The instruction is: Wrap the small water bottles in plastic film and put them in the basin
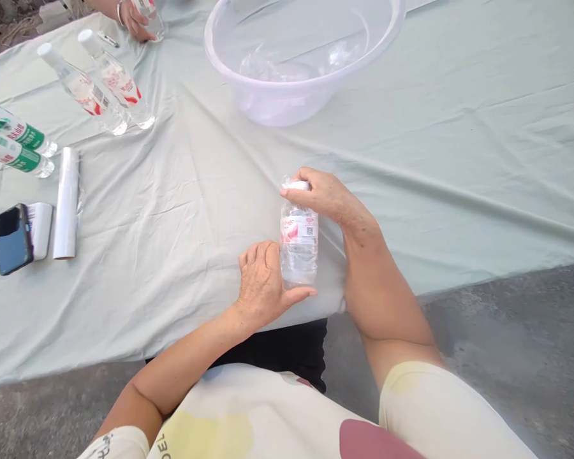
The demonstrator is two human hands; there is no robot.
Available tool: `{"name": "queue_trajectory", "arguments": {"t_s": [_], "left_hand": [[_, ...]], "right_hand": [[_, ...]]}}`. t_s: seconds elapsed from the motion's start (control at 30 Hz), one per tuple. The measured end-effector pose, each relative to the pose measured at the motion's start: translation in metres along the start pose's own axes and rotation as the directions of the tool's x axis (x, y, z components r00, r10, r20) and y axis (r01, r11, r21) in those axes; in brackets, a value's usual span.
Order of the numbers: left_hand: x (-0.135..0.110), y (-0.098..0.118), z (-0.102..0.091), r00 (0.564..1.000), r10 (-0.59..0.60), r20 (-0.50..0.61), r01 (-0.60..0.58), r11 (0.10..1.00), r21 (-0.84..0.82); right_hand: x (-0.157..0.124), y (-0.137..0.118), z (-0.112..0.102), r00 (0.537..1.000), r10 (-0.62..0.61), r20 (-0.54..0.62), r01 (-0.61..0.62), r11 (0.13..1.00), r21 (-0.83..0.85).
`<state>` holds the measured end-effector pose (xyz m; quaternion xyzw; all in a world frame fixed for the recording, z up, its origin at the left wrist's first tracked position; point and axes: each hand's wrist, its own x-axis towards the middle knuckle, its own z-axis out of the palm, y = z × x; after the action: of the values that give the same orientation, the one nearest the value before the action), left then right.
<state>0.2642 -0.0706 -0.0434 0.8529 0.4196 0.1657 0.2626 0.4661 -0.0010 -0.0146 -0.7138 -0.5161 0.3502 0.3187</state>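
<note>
A small clear plastic bottle (298, 242) with a red-and-white label stands upright near the front edge of the cloth-covered table (435, 159). My left hand (261, 284) wraps around the bottle's lower part, thumb in front. My right hand (323, 194) is closed over the bottle's white cap (295, 185) at the top.
A large translucent basin (301, 57) sits further back. At the left lie two red-labelled bottles (100, 89), two green-labelled bottles (16, 143), a white roll (67, 203), a phone (13, 238) and a white brush (41, 228). Another person's hand (134, 19) holds a bottle at the far left.
</note>
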Motion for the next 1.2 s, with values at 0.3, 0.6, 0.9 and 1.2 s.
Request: {"name": "queue_trajectory", "arguments": {"t_s": [0.3,0.6,0.9,1.2], "left_hand": [[0.004,-0.018,-0.011,0.999,0.035,0.033,-0.012,0.854,-0.52],[0.029,-0.043,-0.067,0.842,0.006,0.539,0.538,0.043,-0.842],[0.04,-0.085,-0.068,0.811,-0.437,0.388,0.072,-0.584,-0.809],[0.043,-0.125,-0.068,0.893,-0.352,0.281,0.002,-0.621,-0.783]], "right_hand": [[-0.002,-0.009,0.003,0.989,-0.125,-0.076,0.141,0.664,0.734],[-0.008,-0.043,0.009,0.902,-0.055,-0.428,0.382,0.562,0.733],[-0.013,-0.104,0.054,0.779,-0.526,-0.342,0.626,0.613,0.481],[0.112,-0.183,0.084,0.745,-0.513,-0.427,0.654,0.687,0.317]]}}
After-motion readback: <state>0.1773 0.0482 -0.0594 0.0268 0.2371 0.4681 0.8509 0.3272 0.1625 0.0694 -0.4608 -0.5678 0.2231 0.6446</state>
